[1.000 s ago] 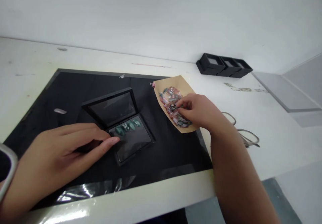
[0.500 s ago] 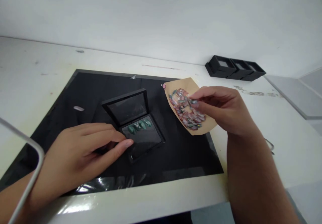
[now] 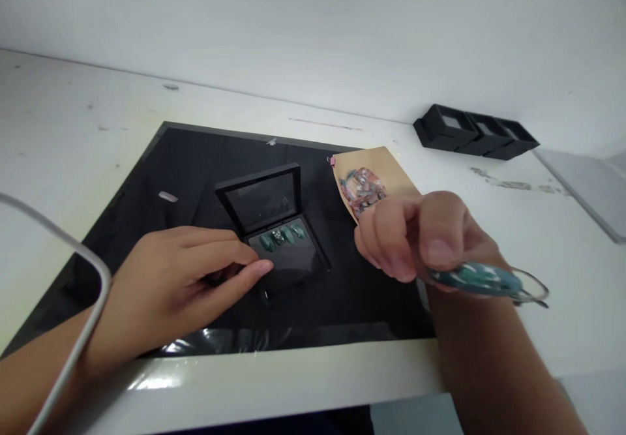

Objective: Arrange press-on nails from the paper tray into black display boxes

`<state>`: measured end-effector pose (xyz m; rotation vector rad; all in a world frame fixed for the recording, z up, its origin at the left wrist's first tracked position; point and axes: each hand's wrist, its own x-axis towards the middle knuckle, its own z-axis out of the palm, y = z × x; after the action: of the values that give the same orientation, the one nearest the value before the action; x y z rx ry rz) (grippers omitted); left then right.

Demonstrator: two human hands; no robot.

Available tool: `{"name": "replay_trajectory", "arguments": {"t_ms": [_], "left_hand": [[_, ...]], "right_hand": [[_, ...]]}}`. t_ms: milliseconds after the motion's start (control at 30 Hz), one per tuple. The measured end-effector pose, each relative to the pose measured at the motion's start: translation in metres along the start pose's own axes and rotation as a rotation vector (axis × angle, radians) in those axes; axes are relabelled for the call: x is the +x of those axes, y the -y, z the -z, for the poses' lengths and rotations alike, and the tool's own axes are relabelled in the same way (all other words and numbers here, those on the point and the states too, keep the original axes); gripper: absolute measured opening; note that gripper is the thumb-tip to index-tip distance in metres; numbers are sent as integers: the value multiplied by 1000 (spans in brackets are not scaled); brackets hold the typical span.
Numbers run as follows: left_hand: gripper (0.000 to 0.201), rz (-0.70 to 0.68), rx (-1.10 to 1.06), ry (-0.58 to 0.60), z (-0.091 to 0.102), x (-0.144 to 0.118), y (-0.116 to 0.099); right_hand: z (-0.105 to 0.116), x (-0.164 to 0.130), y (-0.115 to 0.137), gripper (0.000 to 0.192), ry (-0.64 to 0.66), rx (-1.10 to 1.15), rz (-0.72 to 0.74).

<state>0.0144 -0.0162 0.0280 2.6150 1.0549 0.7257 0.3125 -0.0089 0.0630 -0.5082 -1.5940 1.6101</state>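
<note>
My left hand [image 3: 183, 278] rests flat on the black mat [image 3: 147, 180], fingers loose and apart, fingertips touching the front left edge of the open black case [image 3: 274, 226], which lies mid-mat with green nails inside. My right hand [image 3: 415, 239] pinches a teal nail [image 3: 482, 280] between thumb and fingers (raised near the mat's right edge). Behind it, the brown paper [image 3: 386, 174] with heaped nails lies over the mat's right edge.
</note>
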Motion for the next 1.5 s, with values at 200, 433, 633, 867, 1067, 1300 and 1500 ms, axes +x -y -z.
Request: {"name": "replay_trajectory", "arguments": {"t_ms": [200, 433, 633, 867, 1067, 1300, 1500], "left_hand": [[21, 12, -39, -17, -1, 1, 0], [17, 14, -76, -23, -1, 0, -1], [10, -18, -84, -93, 1, 0, -5], [56, -13, -272, -80, 0, -6, -4], [53, -161, -306, -91, -6, 0, -7], [46, -233, -485, -10, -7, 2, -8], [24, -140, -519, -98, -8, 0, -10]], "right_hand": [[-10, 7, -14, 10, -32, 90, 120], [-19, 11, -25, 19, 49, 190, 70], [-28, 9, -30, 18, 61, 181, -155], [-45, 16, -35, 26, 125, 171, -309], [-52, 14, -43, 24, 129, 160, -278], [-55, 14, -46, 23, 158, 128, -291], [-58, 16, -46, 27, 170, -27, -267]]}}
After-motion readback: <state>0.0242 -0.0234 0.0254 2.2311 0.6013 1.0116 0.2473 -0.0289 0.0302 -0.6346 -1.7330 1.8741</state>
